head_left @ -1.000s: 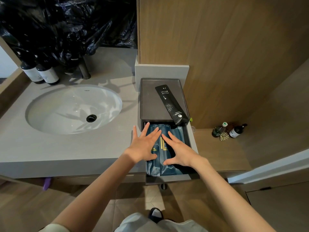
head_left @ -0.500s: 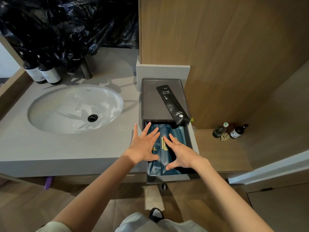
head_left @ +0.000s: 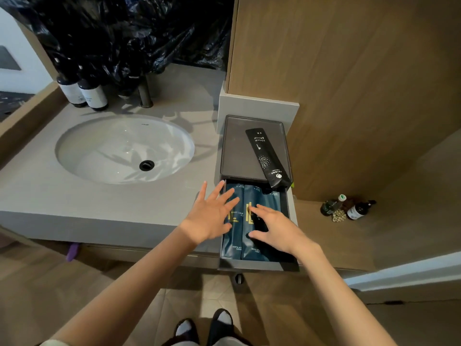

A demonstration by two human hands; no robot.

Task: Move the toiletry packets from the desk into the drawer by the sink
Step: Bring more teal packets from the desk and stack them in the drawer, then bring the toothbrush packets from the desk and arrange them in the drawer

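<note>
Head view: our left hand (head_left: 209, 218) and right hand (head_left: 279, 236) rested flat, ungripping, on the packets (head_left: 235, 245) — light, slick, we judged; pinch edges.

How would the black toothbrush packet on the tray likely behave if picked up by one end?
The toothbrush packet looks thin and flat: probably light, unlikely to roll. Its near end overhangs the tray edge and seems to sag, so it may flop.
</note>
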